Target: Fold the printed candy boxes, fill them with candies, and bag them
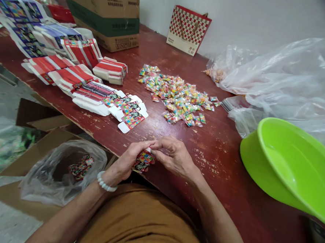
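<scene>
Both my hands meet at the near edge of the dark red table [226, 165]. My left hand [128, 160] and my right hand [174, 155] are closed on one small printed red box [142, 161], fingertips pinching its top. A white bead bracelet [105, 183] circles my left wrist. Just beyond my hands lies a fan of flat unfolded boxes [124, 110]. A heap of small colourful candy packets [177, 95] is spread on the table further out.
Stacks of flat red and blue box blanks [59, 56] fill the left of the table. A green plastic basin [292, 166] sits at the right, with clear plastic bags [286, 81] behind. A cardboard carton [108, 15] and checkered gift bag [188, 29] stand at the back. A bag-lined carton [63, 170] holding folded boxes is on the floor.
</scene>
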### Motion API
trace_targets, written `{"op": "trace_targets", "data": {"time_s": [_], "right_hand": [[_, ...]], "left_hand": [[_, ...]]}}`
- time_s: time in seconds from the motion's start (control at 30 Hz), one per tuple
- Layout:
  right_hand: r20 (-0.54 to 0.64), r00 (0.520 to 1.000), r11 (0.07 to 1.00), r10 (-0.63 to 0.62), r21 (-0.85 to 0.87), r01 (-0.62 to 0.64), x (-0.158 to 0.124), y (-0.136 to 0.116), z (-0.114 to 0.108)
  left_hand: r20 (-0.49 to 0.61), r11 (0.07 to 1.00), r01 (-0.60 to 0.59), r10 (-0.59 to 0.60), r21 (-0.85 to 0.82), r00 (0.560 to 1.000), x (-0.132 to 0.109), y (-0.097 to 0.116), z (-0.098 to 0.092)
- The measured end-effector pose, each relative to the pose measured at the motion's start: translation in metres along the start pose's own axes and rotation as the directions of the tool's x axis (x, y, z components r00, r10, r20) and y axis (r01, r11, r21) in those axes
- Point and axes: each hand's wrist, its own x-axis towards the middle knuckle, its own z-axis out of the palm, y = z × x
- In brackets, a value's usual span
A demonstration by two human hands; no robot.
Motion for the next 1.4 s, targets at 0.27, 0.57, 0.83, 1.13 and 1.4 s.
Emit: {"op": "trace_targets", "data": {"time_s": [0.27, 0.57, 0.83, 1.13, 1.4], "right_hand": [[0.129, 0.934, 0.879, 0.332, 0.317, -0.356, 0.007, 0.006, 0.008], [0.051, 0.983, 0.929, 0.177, 0.321, -0.184, -0.004, 0.005, 0.016], [-0.043, 0.957, 0.894, 0.288, 0.370, -0.253, -0.016, -0.001, 0.031], [0.059, 0.963, 0.892, 0.262, 0.366, -0.265, -0.007, 0.007, 0.022], [0.123, 0.990, 0.987, -0.072, -0.136, 0.089, -0.001, -0.015, 0.007]], "left_hand": [[-0.004, 0.981, 0.191, -0.192, -0.021, 0.981, -0.001, 0.001, 0.000], [0.074, 0.985, 0.159, -0.154, -0.068, 0.985, 0.001, -0.001, -0.005], [-0.026, 0.999, -0.001, -0.001, -0.054, 1.000, -0.007, -0.002, -0.001], [0.179, 0.988, 0.127, -0.109, -0.090, 0.978, -0.007, -0.004, -0.007], [0.173, 1.000, 0.003, -0.005, 0.011, 0.985, -0.003, -0.007, -0.006]]}}
